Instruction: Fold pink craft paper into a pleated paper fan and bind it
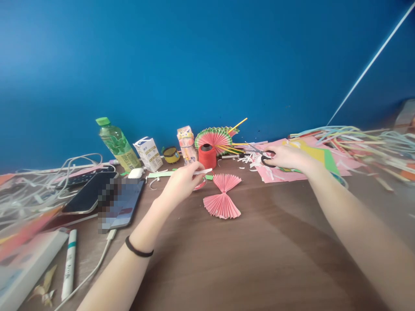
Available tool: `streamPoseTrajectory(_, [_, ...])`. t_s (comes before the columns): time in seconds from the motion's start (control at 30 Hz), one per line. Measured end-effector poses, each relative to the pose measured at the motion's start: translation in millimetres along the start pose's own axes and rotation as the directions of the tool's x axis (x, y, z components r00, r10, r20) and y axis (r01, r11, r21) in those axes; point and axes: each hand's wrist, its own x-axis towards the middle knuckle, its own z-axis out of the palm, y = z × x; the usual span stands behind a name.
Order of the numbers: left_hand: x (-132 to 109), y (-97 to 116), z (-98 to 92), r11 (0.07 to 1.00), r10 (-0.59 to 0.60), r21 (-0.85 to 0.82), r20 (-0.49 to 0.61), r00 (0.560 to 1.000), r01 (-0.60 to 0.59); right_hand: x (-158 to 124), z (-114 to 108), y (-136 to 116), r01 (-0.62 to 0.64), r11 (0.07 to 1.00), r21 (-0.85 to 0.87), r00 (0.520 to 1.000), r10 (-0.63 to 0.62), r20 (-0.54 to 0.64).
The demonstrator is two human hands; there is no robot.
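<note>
My left hand [181, 179] is closed in a pinch on a small white strip [203, 171] that looks like paper or tape. Just below those fingers a round red-edged item [201, 185], perhaps a tape roll, is partly hidden. My right hand [290, 157] grips the black handles of a pair of scissors [266, 159] over the pink sheets, blades pointing left. Between the hands, a pleated pink paper piece [223, 196], pinched at its middle like a bow, lies on the table. Behind it stands a red thread spool [207, 157].
At the back are a pleated pink-green fan [214, 140], a green-capped bottle [118, 144] and a white carton [148, 154]. Phones [123, 205], cables and a marker [69, 263] lie left. Coloured paper [311, 155], paper scraps and thin strips [366, 142] are on the right.
</note>
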Motion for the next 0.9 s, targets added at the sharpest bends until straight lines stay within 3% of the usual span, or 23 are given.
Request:
streamPoseTrajectory(0.2, [0, -2, 1.5, 1.0, 0.001, 0.0, -0.007, 1.0, -0.001, 5, 2, 9, 0.0, 0.995, -0.095, 0.999, -0.005, -0.049])
streamPoseTrajectory(0.33, [0, -3, 2.2, 1.0, -0.008, -0.01, -0.011, 1.0, 0.008, 2, 1, 8, 0.152, 0.986, 0.064, 0.988, -0.149, -0.045])
streamPoseTrajectory(0.43, [0, -3, 2.3, 1.0, -0.006, -0.017, -0.017, 1.0, 0.006, -2, -4, 3, 0.231, 0.952, 0.201, 0.97, -0.241, 0.026])
streamPoseTrajectory(0.57, [0, -3, 1.5, 1.0, 0.02, -0.006, -0.021, 1.0, -0.02, -9, -13, -2, 0.349, 0.842, 0.411, 0.875, -0.45, 0.178])
streamPoseTrajectory(0.73, [-1, -5, 1.4, 0.997, 0.066, -0.026, -0.031, 0.997, -0.067, -21, -20, -8, 0.266, 0.714, 0.647, 0.704, -0.602, 0.376])
streamPoseTrajectory(0.9, [-1, -1, 1.7, 0.992, 0.115, -0.053, -0.037, 0.993, -0.116, -26, -19, -17, 0.26, 0.692, 0.673, 0.662, -0.636, 0.398])
